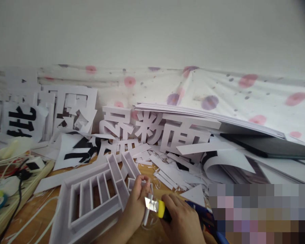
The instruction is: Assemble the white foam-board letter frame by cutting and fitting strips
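Most of the view is plain pale wall [152, 30], with a white cloth with pink and purple spots [244, 98] draped along its foot. Next biggest is a stack of large white sheets [205, 115] leaning low across the right side. Under its left end, a row of chunky white cut-out characters [155, 130] stands up. Off to the left are paper sheets printed with black characters [21, 122].

On the wooden table [40, 203] lies one big white frame-shaped character [96, 200], flat and open side up, with thin ribs inside. White offcuts [167, 173] are scattered everywhere behind it.

Then the hands, bottom centre, close together. The left hand [137, 203] is curled just off the frame's right end, fingers bent around a thin white strip [145, 218] that it holds upright. The right hand [183, 220] is wrapped tight around a glue gun [162, 209] with a yellow collar and blue body. Its silver nozzle [151, 203] points left and sits right against the strip by the left palm.
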{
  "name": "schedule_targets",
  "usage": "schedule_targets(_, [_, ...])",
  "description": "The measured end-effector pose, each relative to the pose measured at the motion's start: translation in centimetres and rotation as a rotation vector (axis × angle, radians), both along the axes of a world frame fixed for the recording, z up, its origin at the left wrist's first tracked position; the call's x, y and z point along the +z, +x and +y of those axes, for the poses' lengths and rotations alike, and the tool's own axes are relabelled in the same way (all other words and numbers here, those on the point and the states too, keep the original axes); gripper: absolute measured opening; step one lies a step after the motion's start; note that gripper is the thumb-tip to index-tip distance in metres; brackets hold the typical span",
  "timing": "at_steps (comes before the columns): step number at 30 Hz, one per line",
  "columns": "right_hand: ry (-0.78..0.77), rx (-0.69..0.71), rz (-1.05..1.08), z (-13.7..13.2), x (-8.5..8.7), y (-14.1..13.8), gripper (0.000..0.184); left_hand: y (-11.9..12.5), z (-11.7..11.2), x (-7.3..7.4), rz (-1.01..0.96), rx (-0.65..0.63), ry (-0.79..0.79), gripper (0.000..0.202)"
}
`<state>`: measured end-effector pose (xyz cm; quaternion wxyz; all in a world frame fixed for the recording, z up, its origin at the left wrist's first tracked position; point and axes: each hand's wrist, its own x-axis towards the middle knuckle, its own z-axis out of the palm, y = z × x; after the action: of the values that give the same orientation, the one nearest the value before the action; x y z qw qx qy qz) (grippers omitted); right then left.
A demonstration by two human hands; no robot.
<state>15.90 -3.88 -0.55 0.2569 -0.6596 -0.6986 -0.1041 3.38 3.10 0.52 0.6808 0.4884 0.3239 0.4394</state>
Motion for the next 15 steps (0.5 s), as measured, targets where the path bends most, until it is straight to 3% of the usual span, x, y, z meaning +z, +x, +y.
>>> schedule_targets(15, [0.030,-0.014,0.027,-0.34,-0.51,0.27,0.028,0.04,0.10,-0.05,0.025,-0.001,0.001,0.044])
